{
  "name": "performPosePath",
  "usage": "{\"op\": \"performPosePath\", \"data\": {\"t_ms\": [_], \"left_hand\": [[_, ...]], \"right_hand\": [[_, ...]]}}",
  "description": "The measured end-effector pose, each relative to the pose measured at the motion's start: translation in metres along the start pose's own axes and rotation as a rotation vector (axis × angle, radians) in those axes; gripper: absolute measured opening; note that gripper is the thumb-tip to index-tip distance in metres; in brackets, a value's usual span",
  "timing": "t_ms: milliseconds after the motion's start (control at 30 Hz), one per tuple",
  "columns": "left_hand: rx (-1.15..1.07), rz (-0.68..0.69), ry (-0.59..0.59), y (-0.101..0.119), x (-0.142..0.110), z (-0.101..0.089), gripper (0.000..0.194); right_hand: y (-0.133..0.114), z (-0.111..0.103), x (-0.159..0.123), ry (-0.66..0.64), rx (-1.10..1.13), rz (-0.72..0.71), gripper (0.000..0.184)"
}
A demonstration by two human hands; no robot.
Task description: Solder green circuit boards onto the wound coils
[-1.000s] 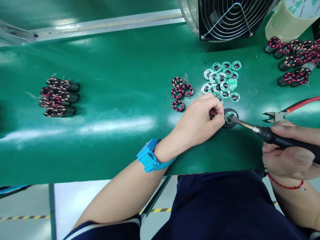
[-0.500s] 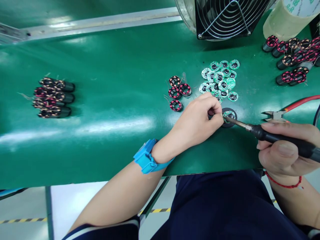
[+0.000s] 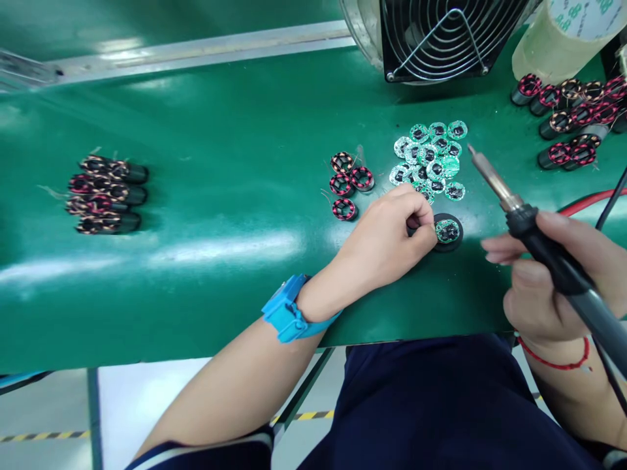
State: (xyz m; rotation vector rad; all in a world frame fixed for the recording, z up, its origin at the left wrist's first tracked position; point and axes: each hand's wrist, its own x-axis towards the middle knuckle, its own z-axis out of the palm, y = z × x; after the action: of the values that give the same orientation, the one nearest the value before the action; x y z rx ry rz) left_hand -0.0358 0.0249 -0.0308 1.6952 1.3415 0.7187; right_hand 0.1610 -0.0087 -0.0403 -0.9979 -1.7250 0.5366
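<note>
Right hand's (image 3: 533,310) grip pinches the soldering iron (image 3: 551,251), hot tip angled away, likely sparing the circuit board (image 3: 447,231); left hand's (image 3: 386,235) fingertips press together alongside, anything pinched unclear.

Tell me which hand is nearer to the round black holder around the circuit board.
Left. The left hand has its fingertips at the left edge of the holder; the right hand, gripping the soldering iron, is farther right, across a gap.

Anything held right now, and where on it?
Right hand: black-handled metal-tipped soldering iron, held by its black grip. Left hand: fingers at the edge of the round black base; whether they grip anything can't be told.
</note>
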Motion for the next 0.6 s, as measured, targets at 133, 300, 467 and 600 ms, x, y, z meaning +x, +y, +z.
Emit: {"op": "performPosePath", "data": {"t_ms": [133, 300, 467, 600], "left_hand": [[0.003, 0.004, -0.007, -0.001, 0.0, 0.0, 0.018], [0.001, 0.011, -0.006, -0.001, 0.0, 0.0, 0.018], [-0.003, 0.014, 0.004, -0.001, 0.001, 0.001, 0.02], [-0.024, 0.016, -0.008, -0.002, 0.0, 0.0, 0.019]], "right_hand": [[-0.001, 0.013, 0.01, -0.124, -0.128, -0.016, 0.049], [0.002, 0.014, 0.016, -0.392, -0.243, -0.009, 0.05], [0.006, 0.016, 0.015, -0.484, -0.279, 0.014, 0.051], [0.011, 0.014, 0.015, -0.5, -0.216, 0.039, 0.058]]}}
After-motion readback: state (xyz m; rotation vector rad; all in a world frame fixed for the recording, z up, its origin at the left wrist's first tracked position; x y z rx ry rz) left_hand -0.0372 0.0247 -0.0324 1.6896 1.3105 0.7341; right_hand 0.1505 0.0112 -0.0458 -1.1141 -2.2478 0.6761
